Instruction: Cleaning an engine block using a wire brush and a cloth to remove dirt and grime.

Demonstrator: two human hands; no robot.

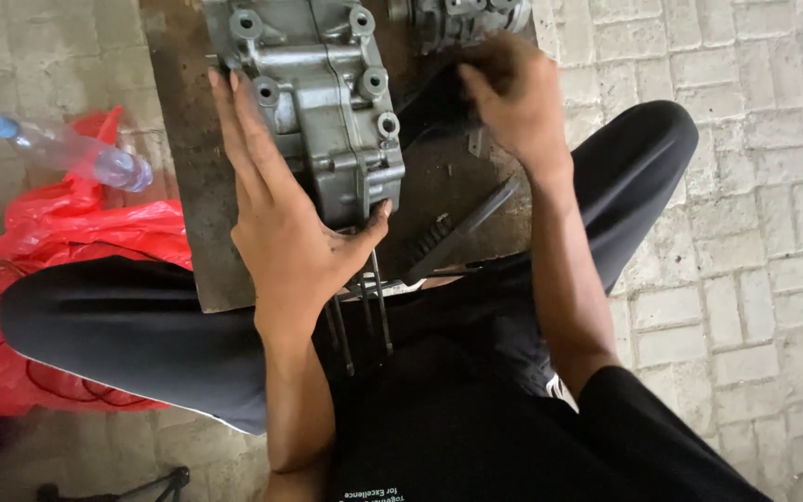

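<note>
While your left hand [281, 218] lies flat and open against the near side of the grey metal housing [320, 98] on the worn board [206, 214], your right hand [513, 98] curls loosely over a dark part [434, 107] just beyond it, its grip unclear.

metal housing [322, 102] top cut off | right hand [513, 98] blurred (fingers unclear)
</note>
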